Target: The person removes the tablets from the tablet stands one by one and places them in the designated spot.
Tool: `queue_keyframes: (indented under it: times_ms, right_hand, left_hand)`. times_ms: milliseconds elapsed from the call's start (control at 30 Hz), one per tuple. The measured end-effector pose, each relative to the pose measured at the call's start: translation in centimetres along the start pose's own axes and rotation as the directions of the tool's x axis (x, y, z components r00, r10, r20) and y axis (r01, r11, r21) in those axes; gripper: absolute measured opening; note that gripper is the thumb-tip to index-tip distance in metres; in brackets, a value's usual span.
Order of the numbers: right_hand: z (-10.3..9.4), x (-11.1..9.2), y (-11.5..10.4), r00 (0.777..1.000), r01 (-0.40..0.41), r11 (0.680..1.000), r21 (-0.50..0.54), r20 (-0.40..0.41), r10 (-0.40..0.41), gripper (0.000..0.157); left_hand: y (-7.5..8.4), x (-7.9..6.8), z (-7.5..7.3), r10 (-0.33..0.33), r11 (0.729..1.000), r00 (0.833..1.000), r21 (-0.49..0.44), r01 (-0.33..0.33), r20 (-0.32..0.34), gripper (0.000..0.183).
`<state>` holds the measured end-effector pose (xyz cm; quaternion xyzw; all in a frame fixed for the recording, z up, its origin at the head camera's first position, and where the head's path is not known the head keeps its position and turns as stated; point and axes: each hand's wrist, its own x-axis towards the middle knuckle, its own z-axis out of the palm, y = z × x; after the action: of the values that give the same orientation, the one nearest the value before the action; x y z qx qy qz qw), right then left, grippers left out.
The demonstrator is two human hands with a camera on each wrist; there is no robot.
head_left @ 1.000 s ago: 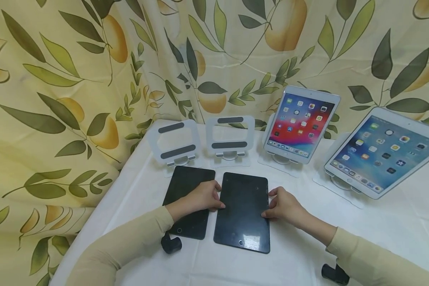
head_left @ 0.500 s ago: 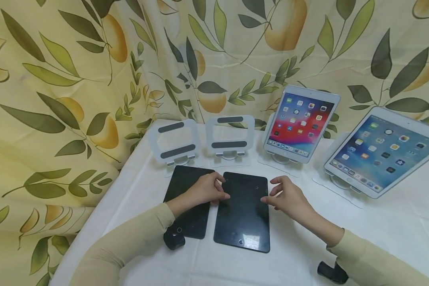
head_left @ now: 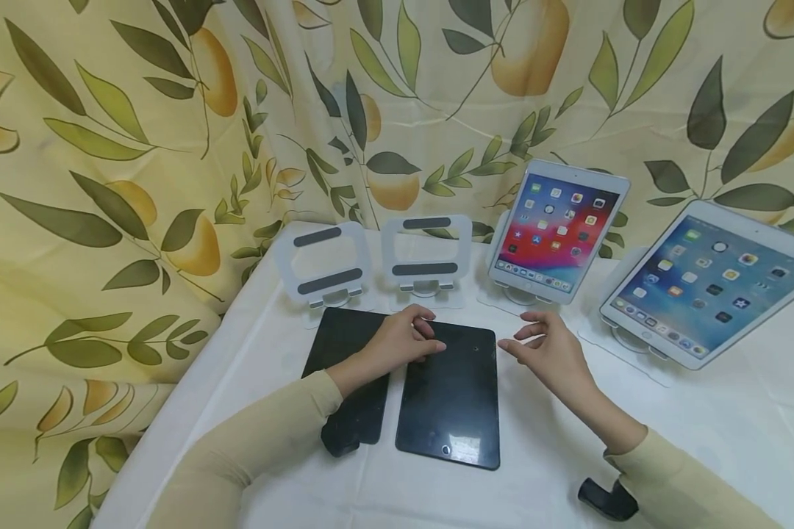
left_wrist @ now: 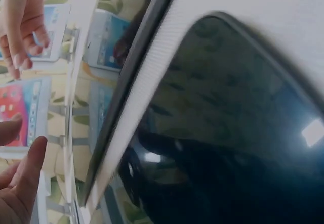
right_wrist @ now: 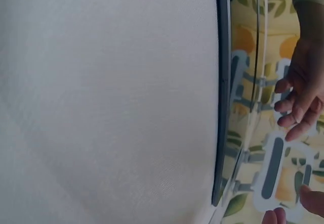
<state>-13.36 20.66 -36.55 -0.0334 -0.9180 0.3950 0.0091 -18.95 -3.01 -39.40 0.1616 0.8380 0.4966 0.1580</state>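
Note:
Two black tablets lie flat side by side on the white cloth, the left tablet (head_left: 344, 339) partly covered by my left forearm and the right tablet (head_left: 450, 400) mostly in sight. Above the right tablet's upper left corner hovers my left hand (head_left: 400, 339), fingers loosely bent and holding nothing. Beyond that tablet's upper right edge my right hand (head_left: 556, 356) is raised, fingers spread and bent, with nothing between them. In the left wrist view, both tablets fill the right side and the left fingers (left_wrist: 31, 176) show apart from them. The right wrist view shows one tablet's thin edge (right_wrist: 221, 97).
Two bare tablet stands (head_left: 331, 281), (head_left: 426, 268) stand behind the black tablets. Further right, a white tablet with a red-blue screen (head_left: 556, 228) and a white tablet with a blue screen (head_left: 711, 279) lean on stands. A patterned curtain (head_left: 271, 110) hangs behind.
Both hands have let go of the right black tablet's sides and lifted forward and up, toward the stands. The tablets have not moved.

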Motion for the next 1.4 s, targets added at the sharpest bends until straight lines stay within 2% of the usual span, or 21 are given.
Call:
queue_keyframes:
  times_ms: [267, 433, 533, 767, 1000, 1233, 1300, 1400]
  right_hand:
    - [-0.5, 0.5, 0.6, 0.996, -0.002, 1.000, 0.029, -0.094, 0.005, 0.069]
    - [-0.3, 1.5, 1.3, 0.981, -0.028, 0.999, 0.030, -0.190, 0.033, 0.073]
    - [-0.4, 1.8, 1.5, 0.977, -0.020, 0.999, 0.044, -0.210, 0.029, 0.074]
    - [-1.1, 2.5, 1.6, 0.966, 0.020, 0.997, 0.080, -0.260, 0.002, 0.069]
    - [-1.7, 3.3, 2.0, 0.952, 0.033, 0.996, 0.085, -0.307, -0.006, 0.070]
    - [-2.2, 4.4, 2.2, 0.939, 0.024, 0.996, 0.086, -0.344, 0.007, 0.072]
    - [-2.5, 4.7, 2.3, 0.931, 0.017, 0.997, 0.073, -0.366, 0.011, 0.072]
    - [-3.0, 5.0, 2.2, 0.919, 0.003, 0.997, 0.074, -0.394, 0.027, 0.073]
  left_hand:
    - [1.2, 1.4, 0.9, 0.041, 0.999, 0.996, -0.018, -0.043, -0.078, 0.055]
    - [1.9, 2.6, 1.4, 0.053, 0.996, 0.990, -0.065, -0.062, -0.128, 0.056]
    - [2.2, 3.3, 1.5, 0.057, 0.995, 0.984, -0.070, -0.070, -0.168, 0.056]
    - [2.7, 4.6, 1.9, 0.113, 0.990, 0.960, -0.055, -0.131, -0.255, 0.055]
    - [3.6, 6.3, 2.5, 0.200, 0.975, 0.924, -0.023, -0.220, -0.326, 0.052]
    - [4.8, 8.3, 3.4, 0.254, 0.960, 0.888, -0.009, -0.278, -0.383, 0.051]
    - [5.2, 8.9, 3.8, 0.276, 0.954, 0.882, -0.002, -0.300, -0.381, 0.053]
    - [5.6, 9.8, 4.2, 0.272, 0.955, 0.889, -0.008, -0.295, -0.368, 0.055]
